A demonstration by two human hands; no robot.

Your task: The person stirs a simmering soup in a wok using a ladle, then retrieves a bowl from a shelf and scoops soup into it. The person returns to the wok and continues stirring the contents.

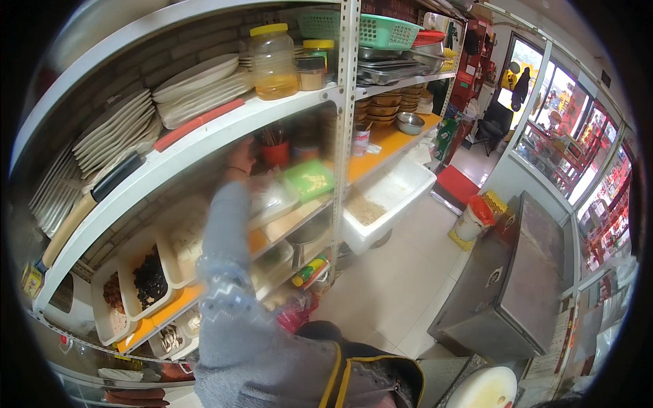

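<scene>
My left hand [241, 159] reaches into the middle level of a white metal shelving unit, blurred and partly in shadow. Whether its fingers hold anything cannot be made out. Right of it stands a red cup [276, 153] with thin sticks in it. Just below the hand, a whitish container [273, 199] appears covered with clear plastic. Beside that lies a green tray [309, 181] with pale chopped pieces. Nearer on the same level are white bins, one with dark black food [151, 278], another with brown pieces [113, 293]. My right hand is out of view.
Stacked white plates [115, 132], a knife-like tool with a wooden handle [69, 232] and a yellow-lidded jar [275, 61] line the upper shelf. A white foam box [390, 196] juts out beyond the post. Across the tiled floor stands a metal chest [510, 285], near a bucket [472, 219].
</scene>
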